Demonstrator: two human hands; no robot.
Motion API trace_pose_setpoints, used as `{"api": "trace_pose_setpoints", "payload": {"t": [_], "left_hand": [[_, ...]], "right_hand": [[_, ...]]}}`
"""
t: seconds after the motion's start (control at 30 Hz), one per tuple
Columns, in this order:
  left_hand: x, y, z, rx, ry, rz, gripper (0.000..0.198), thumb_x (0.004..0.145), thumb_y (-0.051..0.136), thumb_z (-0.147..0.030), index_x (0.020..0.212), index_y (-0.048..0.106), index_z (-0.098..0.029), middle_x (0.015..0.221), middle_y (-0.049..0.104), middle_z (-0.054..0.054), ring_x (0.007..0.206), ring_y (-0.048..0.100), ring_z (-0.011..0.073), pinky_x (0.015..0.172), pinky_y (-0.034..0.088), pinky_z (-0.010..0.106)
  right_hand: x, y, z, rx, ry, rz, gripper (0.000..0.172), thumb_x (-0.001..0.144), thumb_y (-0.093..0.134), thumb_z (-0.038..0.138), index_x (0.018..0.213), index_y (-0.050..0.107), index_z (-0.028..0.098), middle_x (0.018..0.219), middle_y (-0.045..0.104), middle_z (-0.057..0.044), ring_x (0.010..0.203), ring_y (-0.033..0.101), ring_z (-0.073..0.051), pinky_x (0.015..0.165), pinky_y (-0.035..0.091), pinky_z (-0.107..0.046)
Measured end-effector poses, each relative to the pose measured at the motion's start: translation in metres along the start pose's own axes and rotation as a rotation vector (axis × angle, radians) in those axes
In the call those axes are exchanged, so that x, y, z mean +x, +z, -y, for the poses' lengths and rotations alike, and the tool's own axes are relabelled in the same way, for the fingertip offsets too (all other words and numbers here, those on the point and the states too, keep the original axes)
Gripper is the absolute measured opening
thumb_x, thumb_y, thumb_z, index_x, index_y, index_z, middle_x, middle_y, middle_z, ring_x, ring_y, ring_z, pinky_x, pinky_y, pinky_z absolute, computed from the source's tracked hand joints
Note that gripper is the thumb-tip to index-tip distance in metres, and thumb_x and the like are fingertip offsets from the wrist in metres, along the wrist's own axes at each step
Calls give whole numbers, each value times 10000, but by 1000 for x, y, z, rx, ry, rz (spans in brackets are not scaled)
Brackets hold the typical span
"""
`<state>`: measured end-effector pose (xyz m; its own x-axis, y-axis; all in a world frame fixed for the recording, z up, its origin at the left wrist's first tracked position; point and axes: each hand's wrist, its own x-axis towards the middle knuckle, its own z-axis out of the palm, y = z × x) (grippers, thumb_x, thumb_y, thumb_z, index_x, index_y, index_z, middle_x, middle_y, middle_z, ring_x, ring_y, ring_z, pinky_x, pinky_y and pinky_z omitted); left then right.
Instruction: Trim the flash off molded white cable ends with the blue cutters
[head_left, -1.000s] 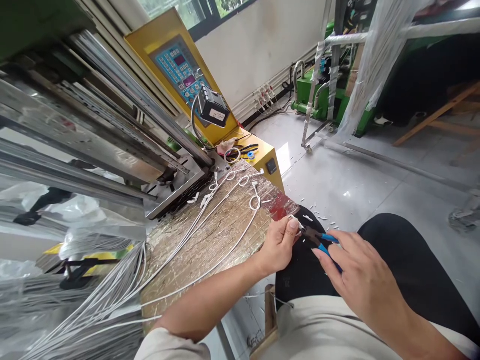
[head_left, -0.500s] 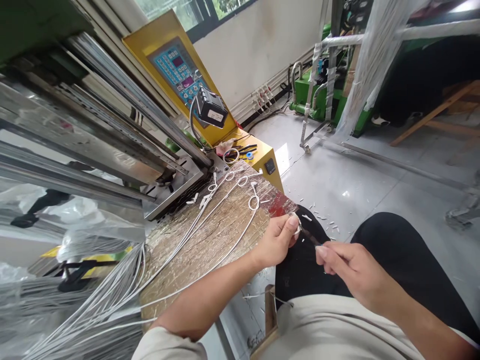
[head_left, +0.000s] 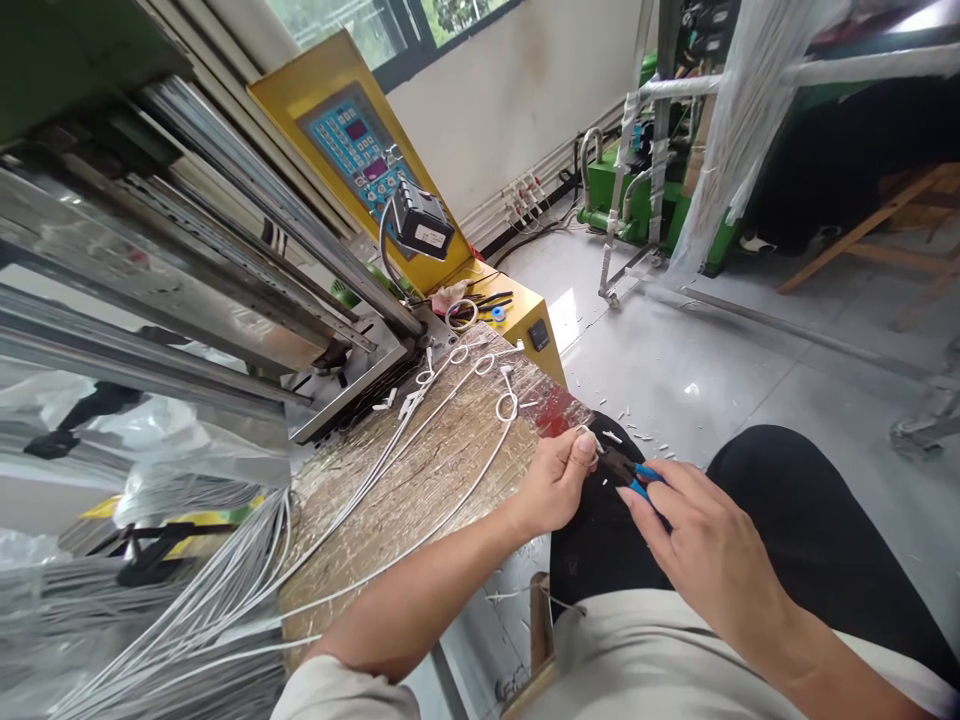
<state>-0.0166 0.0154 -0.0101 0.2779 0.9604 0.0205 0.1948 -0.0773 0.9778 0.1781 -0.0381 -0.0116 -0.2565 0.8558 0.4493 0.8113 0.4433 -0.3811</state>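
My left hand [head_left: 556, 482] is closed in a pinch on the end of a white cable [head_left: 420, 538] that trails back over the foil-covered worktop [head_left: 420, 470]. My right hand [head_left: 701, 545] is wrapped round blue-handled cutting pliers [head_left: 628, 472], whose dark jaws point at the cable end by my left thumb. Both hands hover above my black-trousered lap, just off the worktop's near right corner. Several other white cables with looped ends [head_left: 510, 405] lie across the worktop.
A moulding machine with steel rails [head_left: 225, 250] and a yellow control panel [head_left: 360, 150] stands at the left and back. A cable bundle [head_left: 187, 600] hangs at the lower left. White offcuts [head_left: 637, 440] litter the grey floor. Green machinery [head_left: 637, 190] stands behind.
My right hand closed round the pliers half a second ago, hiding the blue handles, then eased so the handles show again. A small white bit now shows below the jaws. My left hand has hardly moved.
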Motion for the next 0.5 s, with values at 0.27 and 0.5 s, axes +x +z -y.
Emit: {"api": "trace_pose_setpoints", "payload": {"t": [0.27,0.5], "left_hand": [[3,-11,-8,106,109,87,435,1046,538,-491,749,469,-181,653,387,-52,614,335,87,602,277,251],[5,-14,-13,-152,11,226,459,1054,525,-503,743,485,-167,650,409,-48,595,342,69,583,293,231]], "right_hand": [[7,-12,-4,375,136,199,458,1098,479,402,686,430,208,697,515,1,590,455,-124,604,371,-314],[4,-21,-11,979,526,543,548,1032,503,639,745,610,184,688,545,-22,670,505,-145,636,401,-293]]}}
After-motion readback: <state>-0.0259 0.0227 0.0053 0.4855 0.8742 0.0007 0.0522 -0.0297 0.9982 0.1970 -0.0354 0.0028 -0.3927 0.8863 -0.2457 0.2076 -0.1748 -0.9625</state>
